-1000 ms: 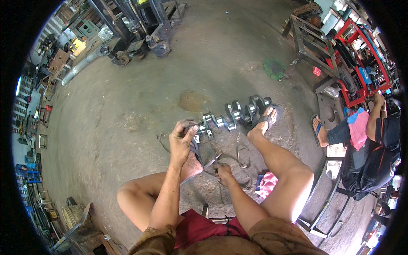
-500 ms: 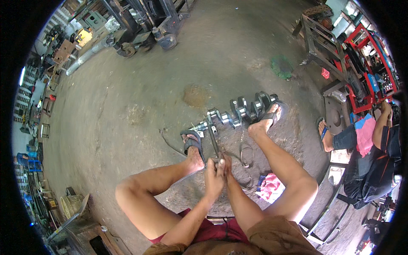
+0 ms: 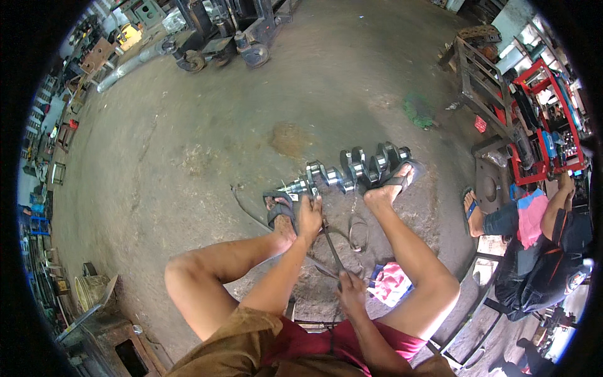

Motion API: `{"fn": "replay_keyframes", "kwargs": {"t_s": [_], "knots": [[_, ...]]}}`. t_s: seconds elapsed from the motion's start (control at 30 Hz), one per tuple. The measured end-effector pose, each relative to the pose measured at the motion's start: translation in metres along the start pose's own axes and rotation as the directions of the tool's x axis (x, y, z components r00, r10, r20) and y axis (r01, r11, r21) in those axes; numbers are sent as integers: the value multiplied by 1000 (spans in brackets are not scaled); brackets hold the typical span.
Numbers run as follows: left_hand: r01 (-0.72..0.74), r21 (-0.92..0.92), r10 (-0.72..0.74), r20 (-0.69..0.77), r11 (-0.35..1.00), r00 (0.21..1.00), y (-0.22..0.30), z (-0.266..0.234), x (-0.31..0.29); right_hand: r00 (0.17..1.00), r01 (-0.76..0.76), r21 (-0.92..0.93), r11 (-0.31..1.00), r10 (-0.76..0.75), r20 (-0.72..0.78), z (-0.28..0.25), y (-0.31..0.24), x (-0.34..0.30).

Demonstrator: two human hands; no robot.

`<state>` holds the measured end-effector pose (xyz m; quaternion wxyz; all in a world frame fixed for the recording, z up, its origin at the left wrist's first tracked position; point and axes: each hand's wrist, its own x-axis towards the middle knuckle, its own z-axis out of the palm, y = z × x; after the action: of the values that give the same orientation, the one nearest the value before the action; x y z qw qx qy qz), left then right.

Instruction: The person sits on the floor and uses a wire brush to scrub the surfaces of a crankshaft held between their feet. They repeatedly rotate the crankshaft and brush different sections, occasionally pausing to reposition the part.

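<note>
- A metal crankshaft [image 3: 353,169] was seen lying on the floor [image 3: 195,119], ahead of the person and slanted between the two sandalled feet.
- Its left end was set beside the left foot [image 3: 284,225], and its right end was placed by the toes of the right foot [image 3: 392,193].
- The left hand [image 3: 309,218] was held at the near side of the crankshaft, toward its left end, with the fingers bent; whether that grip was clamped on anything could not be told.
- A long dark rod [image 3: 331,244] was clamped in the right hand's grip [image 3: 352,290], its lower end wrapped by the fingers and its upper end pointed toward the left hand.
- A thin strap [image 3: 249,215] was laid on the floor beside the left foot.
- A pink and white bundle [image 3: 391,283] was left near the right hand, by the right leg.
- At the right, another person's foot [image 3: 475,220] was planted on the floor, below a red rack [image 3: 517,164].
</note>
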<state>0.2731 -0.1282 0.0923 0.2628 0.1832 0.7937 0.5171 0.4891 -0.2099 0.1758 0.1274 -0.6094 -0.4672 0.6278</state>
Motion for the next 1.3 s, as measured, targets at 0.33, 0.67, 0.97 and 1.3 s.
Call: {"fn": "replay_keyframes", "kwargs": {"t_s": [0.33, 0.67, 0.97, 1.3], "knots": [[-405, -69, 410, 138, 912, 901, 176, -70, 2, 984, -48, 183, 982, 15, 175, 79, -31, 129], [-4, 91, 0, 48, 996, 999, 79, -22, -95, 985, -168, 781, 601, 77, 152, 86, 3, 115], [-114, 98, 115, -1, 989, 993, 19, -9, -29, 951, 284, -173, 943, -300, -72, 24, -30, 12], [-4, -52, 9, 95, 999, 995, 52, -37, 104, 986, 169, -178, 969, -166, 30, -9, -17, -37]]}}
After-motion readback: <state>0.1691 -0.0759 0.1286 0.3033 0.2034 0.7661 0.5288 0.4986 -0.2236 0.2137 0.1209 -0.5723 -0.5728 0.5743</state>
